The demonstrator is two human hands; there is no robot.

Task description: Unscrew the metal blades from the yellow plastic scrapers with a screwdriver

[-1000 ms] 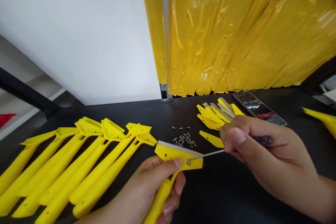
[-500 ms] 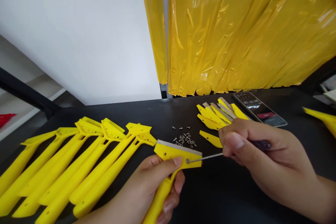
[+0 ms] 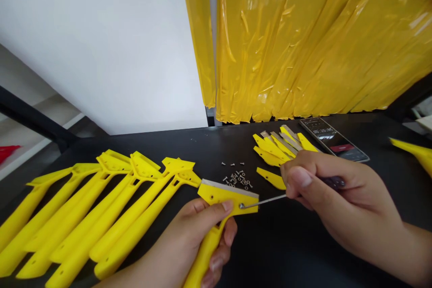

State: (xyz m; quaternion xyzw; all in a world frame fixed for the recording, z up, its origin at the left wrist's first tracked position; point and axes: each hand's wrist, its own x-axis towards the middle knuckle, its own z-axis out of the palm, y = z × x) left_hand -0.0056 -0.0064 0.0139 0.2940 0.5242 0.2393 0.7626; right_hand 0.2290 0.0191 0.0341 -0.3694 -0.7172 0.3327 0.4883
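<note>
Held in my left hand (image 3: 199, 229) is a yellow scraper (image 3: 219, 194), its head raised and a metal blade (image 3: 232, 187) along the top edge. My left thumb presses on the head beside a screw (image 3: 241, 206). My right hand (image 3: 337, 207) grips a screwdriver (image 3: 270, 200) by its dark handle, mostly hidden in the fingers. The thin shaft's tip meets the screw at the right part of the scraper head. A second hole, left of the thumb, has no screw in it. Behind the scraper lie several loose small screws and nuts (image 3: 238, 179).
Several yellow scraper handles (image 3: 128, 202) lie in a row at left on the black table (image 3: 189, 144). Yellow cover plates (image 3: 270, 157) and metal blades (image 3: 282, 143) are piled behind my right hand. Beside them lies a phone (image 3: 337, 141). A yellow plastic sheet (image 3: 303, 45) hangs behind.
The scraper and screwdriver have shifted only very slightly. The tip stays at the screw, and both hands keep their grip.
</note>
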